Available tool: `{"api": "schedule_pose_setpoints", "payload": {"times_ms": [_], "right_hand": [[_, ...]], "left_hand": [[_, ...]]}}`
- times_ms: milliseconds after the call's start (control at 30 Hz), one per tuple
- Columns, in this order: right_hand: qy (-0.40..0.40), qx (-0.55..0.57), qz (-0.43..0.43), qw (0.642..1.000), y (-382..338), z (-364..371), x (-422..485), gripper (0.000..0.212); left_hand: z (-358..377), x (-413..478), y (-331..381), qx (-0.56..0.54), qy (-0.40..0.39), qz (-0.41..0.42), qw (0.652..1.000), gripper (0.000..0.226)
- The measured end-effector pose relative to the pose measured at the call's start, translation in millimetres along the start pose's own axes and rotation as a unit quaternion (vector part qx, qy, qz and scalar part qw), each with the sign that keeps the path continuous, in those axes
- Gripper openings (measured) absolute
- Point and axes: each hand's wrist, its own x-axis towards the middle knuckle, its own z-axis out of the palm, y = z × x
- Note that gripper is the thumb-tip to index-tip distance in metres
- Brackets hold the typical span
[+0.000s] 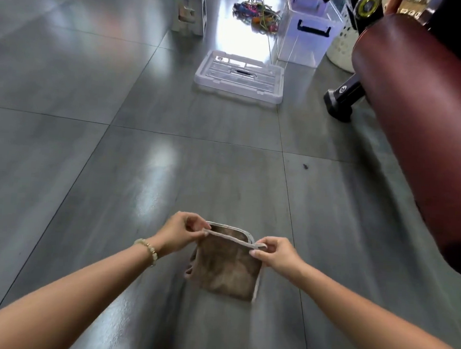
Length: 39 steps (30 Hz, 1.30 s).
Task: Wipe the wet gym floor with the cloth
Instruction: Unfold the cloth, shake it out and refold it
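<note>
Left hand (182, 233) & right hand (275, 254) each pinch 1 top corner of the brown cloth (226, 268), thumb vs curled fingers. It hangs low over the tiled floor (89, 165); can't tell if it touches.

Risks: the cloth seems doubled, so unspread it'd probably wipe a narrow strip & smear. A light pinch may slip once it drags.

Cloth looks soft, napped, w/ pale bound hem. Tiles are grey, hard, glossy, streaky.
</note>
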Motion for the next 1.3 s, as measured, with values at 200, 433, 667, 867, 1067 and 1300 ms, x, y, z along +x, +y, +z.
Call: {"api": "schedule_pose_setpoints", "payload": {"times_ms": [200, 433, 667, 867, 1067, 1300], "right_hand": [[0.094, -0.081, 0.003, 0.992, 3.4, 10.2, 53.3, 0.023], [0.139, -0.189, 0.021, 0.972, 8.7, 14.9, 75.6, 0.018], [0.034, -0.286, 0.066, 0.955, 3.6, 16.7, 89.0, 0.039], [-0.089, -0.253, 0.023, 0.963, -14.1, -2.6, 70.6, 0.021], [-0.072, -0.043, -0.103, 0.991, -56.3, -41.1, 30.1, 0.032], [0.008, -0.247, -0.163, 0.955, -16.3, -8.5, 2.8, 0.028]], "left_hand": [[7.0, 43.6, -2.7, 0.047, 0.073, -0.015, 0.996, 0.01], [9.0, 60.4, -21.5, 0.112, 0.08, -0.029, 0.99, 0.023], [19.9, 60.4, -18.7, 0.194, -0.024, -0.071, 0.978, 0.036], [8.4, 53.1, -6.8, 0.109, -0.105, -0.064, 0.986, 0.018], [-30.3, 26.9, 50.6, -0.06, -0.079, 0.072, 0.992, 0.014], [-14.7, -13.6, 9.9, 0.168, -0.028, 0.178, 0.969, 0.024]]}}
